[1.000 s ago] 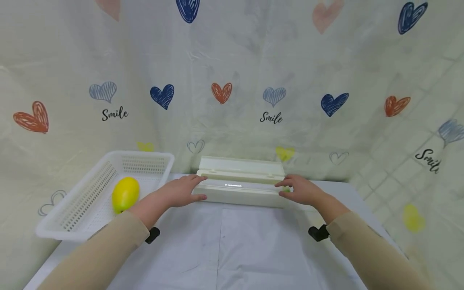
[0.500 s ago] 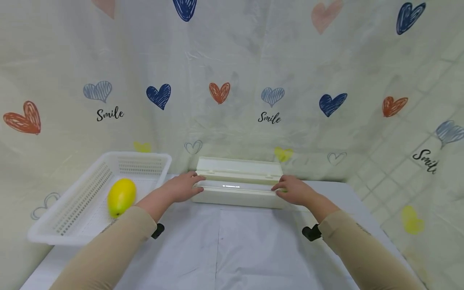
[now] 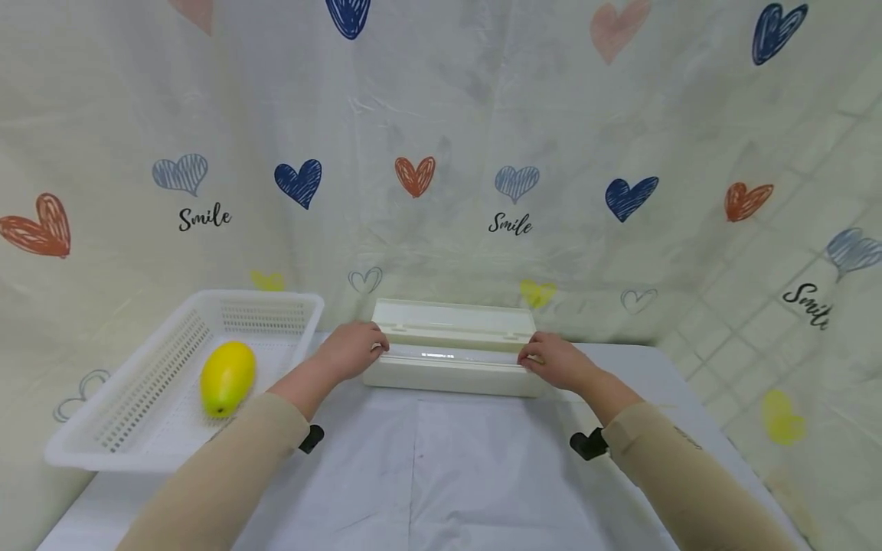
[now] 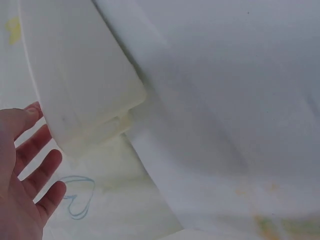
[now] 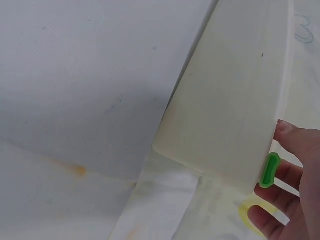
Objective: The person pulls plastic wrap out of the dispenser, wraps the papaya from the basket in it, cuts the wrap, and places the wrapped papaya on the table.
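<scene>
A long white cling film dispenser (image 3: 451,378) lies across the far part of the table, its lid (image 3: 455,314) tipped back. A glossy strip of clear cling film (image 3: 437,353) runs along its front upper edge. My left hand (image 3: 353,350) pinches the film's edge at the left end, thumb and forefinger together. At the opposite end my right hand (image 3: 556,360) pinches it too, fingers bent. A green slide cutter (image 5: 270,170) shows by the right fingers in the right wrist view. The pinched film itself is mostly hidden by the fingertips.
On the left stands a white perforated plastic basket (image 3: 76,451) with a yellow mango-shaped fruit (image 3: 228,379) inside. White sheeting (image 3: 413,474) covers the table. A heart-patterned curtain (image 3: 448,99) hangs right behind the dispenser.
Both hands have closed in on the dispenser's front upper edge, and their spread fingers have bent into pinches. The left hand moved slightly inward and up. The view has shifted a little.
</scene>
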### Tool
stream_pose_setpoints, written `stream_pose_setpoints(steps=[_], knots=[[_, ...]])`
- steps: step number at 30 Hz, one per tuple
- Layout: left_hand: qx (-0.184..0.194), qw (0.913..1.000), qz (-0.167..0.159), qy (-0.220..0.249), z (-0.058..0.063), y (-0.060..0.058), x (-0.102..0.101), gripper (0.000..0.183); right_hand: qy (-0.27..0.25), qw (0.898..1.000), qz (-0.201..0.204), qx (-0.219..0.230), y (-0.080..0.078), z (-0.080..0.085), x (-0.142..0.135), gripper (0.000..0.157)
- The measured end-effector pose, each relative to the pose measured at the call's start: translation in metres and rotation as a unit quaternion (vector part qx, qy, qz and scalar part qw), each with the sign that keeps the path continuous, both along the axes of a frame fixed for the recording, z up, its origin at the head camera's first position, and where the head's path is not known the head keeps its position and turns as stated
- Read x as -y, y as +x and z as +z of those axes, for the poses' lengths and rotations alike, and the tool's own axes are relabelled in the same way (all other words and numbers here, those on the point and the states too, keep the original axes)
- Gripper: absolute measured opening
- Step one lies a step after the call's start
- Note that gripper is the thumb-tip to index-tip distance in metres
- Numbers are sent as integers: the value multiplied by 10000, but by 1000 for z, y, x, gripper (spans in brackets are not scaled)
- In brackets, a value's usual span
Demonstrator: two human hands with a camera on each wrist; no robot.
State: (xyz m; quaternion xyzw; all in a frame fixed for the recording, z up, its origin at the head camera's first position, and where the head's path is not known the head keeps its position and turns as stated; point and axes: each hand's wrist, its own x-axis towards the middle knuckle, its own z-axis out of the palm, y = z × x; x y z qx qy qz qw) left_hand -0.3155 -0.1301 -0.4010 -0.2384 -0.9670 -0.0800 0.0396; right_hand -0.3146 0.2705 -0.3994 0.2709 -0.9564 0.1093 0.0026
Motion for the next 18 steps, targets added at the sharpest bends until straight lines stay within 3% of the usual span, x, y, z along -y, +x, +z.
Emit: stream_pose_setpoints(steps=[6, 13, 18], knots=[[10, 9990, 237, 372, -3, -10, -5, 16, -145, 9998, -138, 61, -5, -3, 2, 12], [659, 9917, 664, 883, -2, -12, -6, 19, -397, 9975, -375, 451, -5, 1, 1, 13], [747, 9925, 570, 787, 0, -13, -6, 21, -316, 9987, -275, 274, -7, 2, 2, 6]])
